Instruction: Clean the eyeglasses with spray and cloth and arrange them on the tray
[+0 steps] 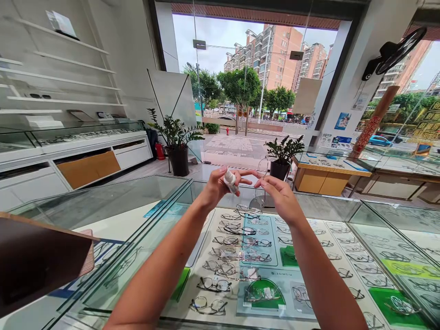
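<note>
My left hand (pixel 215 185) is wrapped round a small white spray bottle (pixel 230 180), its nozzle up by the thumb. The outer fingers of that hand stretch right, towards a pair of thin-rimmed eyeglasses (pixel 260 200). Between its fingertips my right hand (pixel 280 197) pinches these eyeglasses, which are turned on end, one lens above the other. The clear lenses are hard to make out against the bright window. Both hands are above the far part of a glass display case (pixel 190 183), in which rows of spectacle frames (pixel 215 285) lie.
A dark box-like thing with a wooden edge (pixel 44 261) juts in at the left. Potted plants (pixel 178 158) stand on the floor beyond the case, before a large window. More display counters (pixel 323 176) line both sides. A black fan (pixel 388 57) hangs at upper right.
</note>
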A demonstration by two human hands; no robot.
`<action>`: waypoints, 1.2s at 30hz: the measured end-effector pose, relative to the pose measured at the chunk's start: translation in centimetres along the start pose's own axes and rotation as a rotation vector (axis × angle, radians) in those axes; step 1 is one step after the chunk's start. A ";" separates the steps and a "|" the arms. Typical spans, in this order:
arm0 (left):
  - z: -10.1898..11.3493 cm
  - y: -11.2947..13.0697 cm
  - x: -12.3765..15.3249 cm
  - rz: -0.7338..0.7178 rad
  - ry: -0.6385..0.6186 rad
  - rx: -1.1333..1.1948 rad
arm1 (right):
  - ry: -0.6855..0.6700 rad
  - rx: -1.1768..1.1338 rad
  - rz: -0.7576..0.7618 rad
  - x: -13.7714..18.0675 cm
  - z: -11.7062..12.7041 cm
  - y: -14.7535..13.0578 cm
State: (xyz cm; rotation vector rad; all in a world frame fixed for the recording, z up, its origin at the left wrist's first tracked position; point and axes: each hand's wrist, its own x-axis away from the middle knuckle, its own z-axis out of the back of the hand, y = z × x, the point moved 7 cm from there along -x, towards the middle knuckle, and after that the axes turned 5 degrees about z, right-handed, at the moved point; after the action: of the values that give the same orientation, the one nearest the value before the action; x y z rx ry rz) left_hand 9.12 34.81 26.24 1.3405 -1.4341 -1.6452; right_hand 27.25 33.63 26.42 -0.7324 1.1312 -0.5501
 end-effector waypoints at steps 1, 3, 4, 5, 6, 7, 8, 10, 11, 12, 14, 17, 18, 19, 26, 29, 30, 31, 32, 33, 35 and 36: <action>0.0 0.1 0.0 0.000 -0.004 -0.007 | -0.006 0.005 0.002 0.1 0.0 -0.1; 0.1 0.1 0.0 0.001 -0.014 -0.018 | -0.035 0.002 0.019 0.2 -0.2 -0.4; 0.0 0.0 -0.1 0.005 -0.023 -0.023 | -0.054 -0.006 0.030 0.3 -0.4 -0.6; 0.0 -0.1 -0.2 0.010 -0.034 -0.026 | -0.073 -0.016 0.040 0.4 -0.5 -0.8; 0.0 -0.3 -0.3 0.016 -0.045 -0.028 | -0.090 -0.028 0.046 0.5 -0.7 -0.9; -0.1 -0.5 -0.5 0.019 -0.050 -0.030 | -0.101 -0.037 0.046 0.6 -0.9 -1.0; -0.1 -0.7 -0.6 0.013 -0.048 -0.038 | -0.106 -0.041 0.041 0.7 -1.1 -1.1; 0.0 -1.0 -0.8 -0.031 -0.007 -0.082 | -0.115 -0.041 0.024 0.8 -1.4 -1.1; 0.2 -1.1 -0.8 -0.063 0.031 -0.125 | -0.125 -0.040 0.015 0.9 -1.6 -1.1; 0.4 -1.1 -0.8 -0.095 0.077 -0.176 | -0.138 -0.038 0.008 0.9 -1.9 -1.0; 0.7 -1.4 -0.7 -0.137 0.166 -0.280 | -0.166 -0.032 0.004 1.0 -2.4 -1.1; 0.9 -1.8 -0.6 -0.164 0.231 -0.396 | -0.201 -0.032 0.003 1.1 -3.1 -1.2; 0.9 -1.9 -0.6 -0.169 0.234 -0.420 | -0.212 -0.039 0.003 1.2 -3.2 -1.2; 0.8 -2.1 -0.7 -0.170 0.233 -0.437 | -0.220 -0.050 0.003 1.2 -3.4 -1.3; 0.1 -2.4 -0.8 -0.163 0.235 -0.361 | -0.278 -0.100 0.015 1.3 -3.9 -1.3; -0.2 -2.3 -0.7 -0.155 0.223 -0.335 | -0.276 -0.117 0.008 1.3 -3.8 -1.1; -0.2 -2.3 -0.7 -0.153 0.220 -0.337 | -0.277 -0.115 0.007 1.3 -3.8 -1.1; -0.3 -2.2 -0.7 -0.153 0.219 -0.342 | -0.281 -0.110 0.007 1.3 -3.9 -1.1; -0.3 -2.2 -0.7 -0.158 0.217 -0.346 | -0.287 -0.106 0.008 1.4 -3.9 -1.2; -0.3 -2.2 -0.7 -0.167 0.220 -0.343 | -0.294 -0.106 0.011 1.4 -4.0 -1.2; -0.2 -2.0 -0.6 -0.182 0.222 -0.328 | -0.302 -0.121 0.019 1.4 -4.0 -1.2; -0.2 -2.0 -0.6 -0.183 0.220 -0.324 | -0.297 -0.136 0.025 1.3 -3.9 -1.2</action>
State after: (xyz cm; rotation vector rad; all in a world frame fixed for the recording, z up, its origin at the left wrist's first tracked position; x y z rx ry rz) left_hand 9.90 35.74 24.56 1.4412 -0.8969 -1.6951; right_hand 24.01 31.01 25.59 -0.8848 0.9043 -0.3318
